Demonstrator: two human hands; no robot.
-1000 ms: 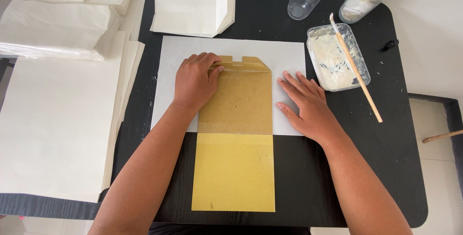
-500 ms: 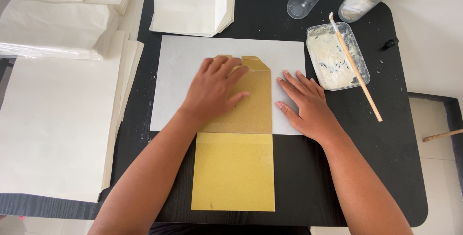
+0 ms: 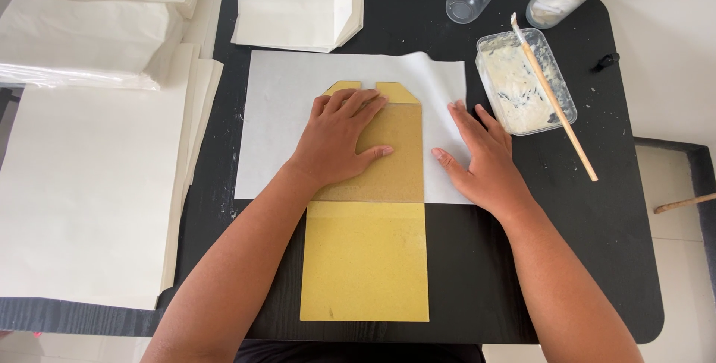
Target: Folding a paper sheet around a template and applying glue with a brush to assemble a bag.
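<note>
Head view: gold paper bag (image 3: 365, 259), flat on white backing sheet (image 3: 276, 109), black table (image 3: 611, 259). Left hand (image 3: 339, 136) open, palm pressing the folded-over flap; right hand (image 3: 485, 158) open, flat on the sheet beside it, gripping nothing. Best pressed evenly along glued seams. Paste tub (image 3: 526, 80), brush (image 3: 556, 98) near.

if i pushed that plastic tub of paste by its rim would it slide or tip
The tub looks low and wide, so it would probably slide rather than tip. Its thin clear walls may flex. The stick lying across its rim, overhanging the black table, could roll off.
</note>
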